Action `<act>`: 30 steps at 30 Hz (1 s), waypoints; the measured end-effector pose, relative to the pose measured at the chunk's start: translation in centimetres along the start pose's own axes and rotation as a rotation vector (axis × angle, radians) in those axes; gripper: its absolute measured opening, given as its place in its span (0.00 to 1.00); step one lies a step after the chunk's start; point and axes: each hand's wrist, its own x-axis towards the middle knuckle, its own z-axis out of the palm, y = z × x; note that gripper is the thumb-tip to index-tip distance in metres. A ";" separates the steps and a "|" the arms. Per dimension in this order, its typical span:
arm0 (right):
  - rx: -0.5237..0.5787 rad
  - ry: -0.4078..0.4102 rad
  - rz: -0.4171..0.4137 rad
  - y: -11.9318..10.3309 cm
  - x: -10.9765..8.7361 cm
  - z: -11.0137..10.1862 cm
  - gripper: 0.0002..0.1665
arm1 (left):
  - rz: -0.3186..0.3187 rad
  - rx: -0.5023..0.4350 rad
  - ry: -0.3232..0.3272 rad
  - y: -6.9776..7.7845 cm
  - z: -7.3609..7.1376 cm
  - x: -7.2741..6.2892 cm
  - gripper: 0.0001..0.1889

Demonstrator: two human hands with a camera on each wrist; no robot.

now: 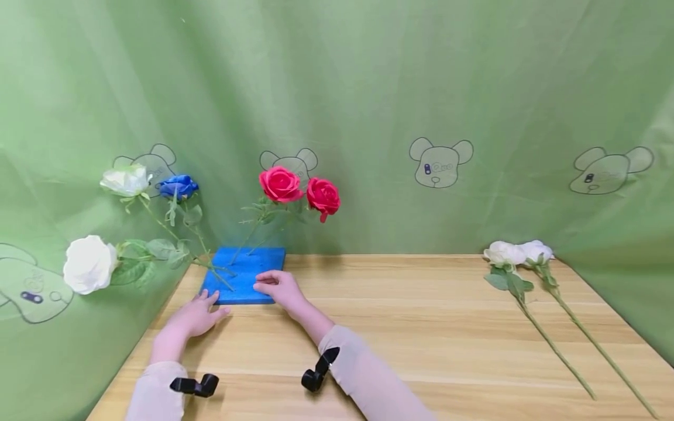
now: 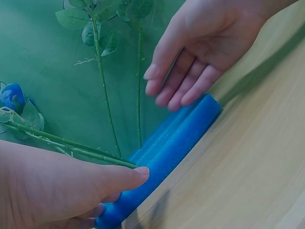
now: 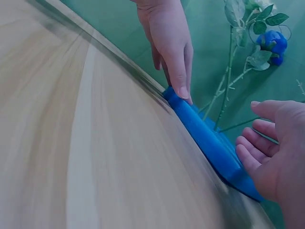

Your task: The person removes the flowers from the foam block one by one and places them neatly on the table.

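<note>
A blue board (image 1: 244,275) lies on the table at the left with flower stems standing in it. My left hand (image 1: 193,316) touches the board's front left corner, its fingers along the side and its thumb (image 2: 131,177) at the front edge. Over the right part of the board, my right hand (image 1: 281,290) has loosely bent fingers with nothing between them. Two red roses (image 1: 281,184) rise from the back of the board. A blue rose (image 1: 179,187), an upper white rose (image 1: 126,180) and a lower white rose (image 1: 90,264) lean out to the left.
Two more white roses, a left one (image 1: 504,254) and a right one (image 1: 537,251), lie on the wooden table (image 1: 421,327) at the far right, stems toward the front. A green curtain (image 1: 368,88) with bear prints hangs behind and along both sides.
</note>
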 end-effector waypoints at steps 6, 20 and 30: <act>0.006 0.042 0.009 -0.1 1.4 1.1 0.19 | 0.003 -0.012 0.006 0.0 0.2 0.5 0.41; 0.179 0.143 0.107 0.3 4.8 4.9 0.27 | -0.004 -0.023 0.022 -0.4 0.2 0.0 0.39; 0.137 0.195 0.148 0.3 6.5 5.6 0.28 | -0.002 -0.004 0.035 -0.4 0.3 0.4 0.40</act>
